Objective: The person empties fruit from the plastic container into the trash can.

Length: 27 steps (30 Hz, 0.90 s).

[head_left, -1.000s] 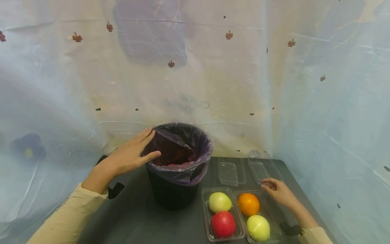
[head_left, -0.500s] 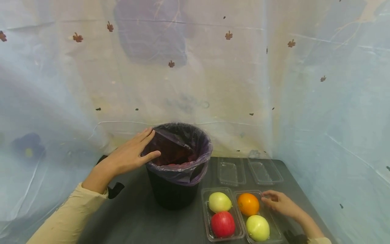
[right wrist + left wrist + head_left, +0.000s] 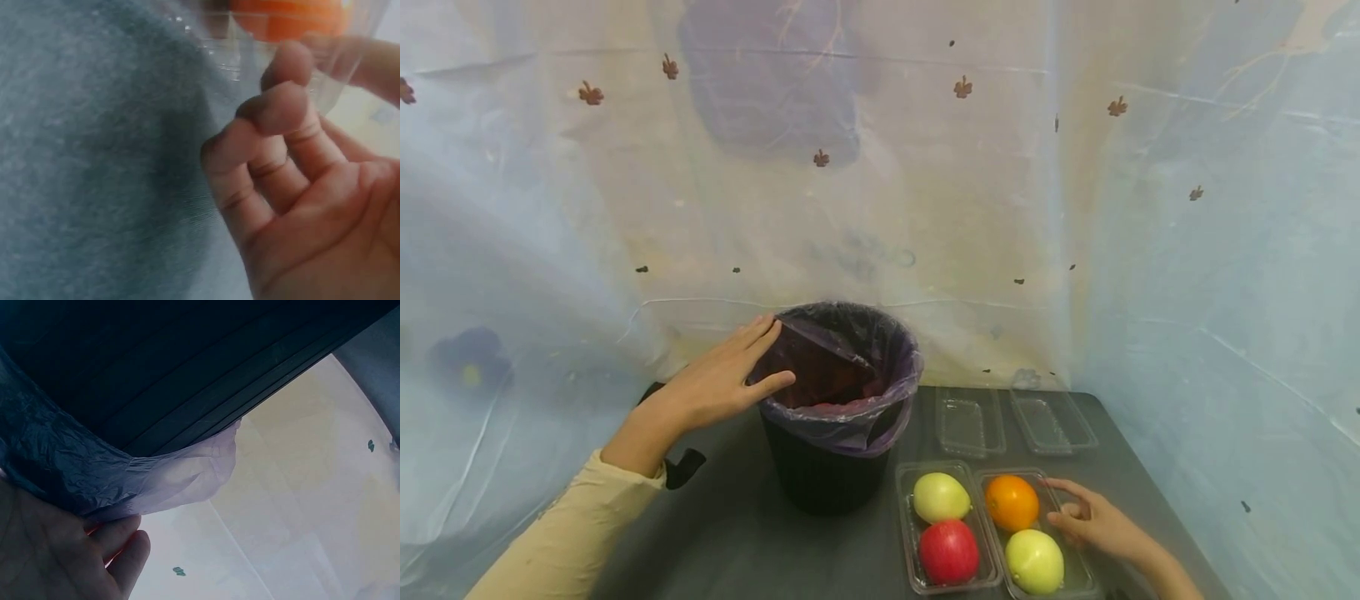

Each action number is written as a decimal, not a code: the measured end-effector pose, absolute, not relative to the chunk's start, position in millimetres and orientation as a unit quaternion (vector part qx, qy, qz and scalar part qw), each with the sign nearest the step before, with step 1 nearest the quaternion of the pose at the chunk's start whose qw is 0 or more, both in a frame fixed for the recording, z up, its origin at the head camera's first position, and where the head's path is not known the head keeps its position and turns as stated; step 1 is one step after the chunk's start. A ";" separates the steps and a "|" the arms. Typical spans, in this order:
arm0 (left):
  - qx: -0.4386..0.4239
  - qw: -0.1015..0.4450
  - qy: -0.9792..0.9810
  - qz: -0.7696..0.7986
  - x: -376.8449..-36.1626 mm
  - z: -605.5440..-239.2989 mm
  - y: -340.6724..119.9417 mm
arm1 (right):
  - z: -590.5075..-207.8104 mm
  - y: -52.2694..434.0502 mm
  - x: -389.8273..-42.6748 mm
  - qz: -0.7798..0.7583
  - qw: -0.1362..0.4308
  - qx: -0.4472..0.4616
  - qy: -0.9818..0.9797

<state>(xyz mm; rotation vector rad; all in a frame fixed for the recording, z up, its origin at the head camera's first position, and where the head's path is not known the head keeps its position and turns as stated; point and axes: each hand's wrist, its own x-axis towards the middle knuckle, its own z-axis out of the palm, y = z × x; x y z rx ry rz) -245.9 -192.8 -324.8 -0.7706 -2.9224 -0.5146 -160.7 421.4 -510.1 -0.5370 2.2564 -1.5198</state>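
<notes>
In the head view my left hand (image 3: 715,383) lies with straight fingers along the left rim of a black bin (image 3: 827,467), thumb spread over its opening. A purple bag (image 3: 850,417) lines the bin and folds over the rim; the left wrist view shows fingertips at the bag's hem (image 3: 187,481). My right hand (image 3: 1097,521) is at the right side of a transparent plastic container (image 3: 1073,554), index finger reaching to its far corner. That container holds an orange (image 3: 1012,502) and a pale green fruit (image 3: 1034,562). Loosely bent fingers (image 3: 275,109) show beside its wall in the right wrist view.
A second transparent container (image 3: 908,550) stands just left, holding a pale green fruit (image 3: 942,497) and a red apple (image 3: 949,552). Two more transparent containers (image 3: 970,451) (image 3: 1067,448) sit at the back right of the dark table (image 3: 722,542). A patterned plastic sheet (image 3: 940,208) hangs behind and around.
My right hand has come down toward the front, from the back right container to the side of the one with the orange. The left hand and the bin have stayed put.
</notes>
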 end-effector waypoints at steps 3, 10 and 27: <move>-0.252 0.038 -0.952 -0.168 -245.8 -325.1 -193.0 | -512.6 422.9 -159.3 -0.543 0.186 -0.204 0.793; -0.250 0.038 -0.952 -0.172 -244.4 -323.6 -192.9 | -516.5 426.4 -159.0 -0.544 0.197 -0.188 0.794; -0.249 0.039 -0.953 -0.166 -244.2 -323.9 -191.9 | -514.8 425.2 -160.2 -0.535 0.159 -0.153 0.815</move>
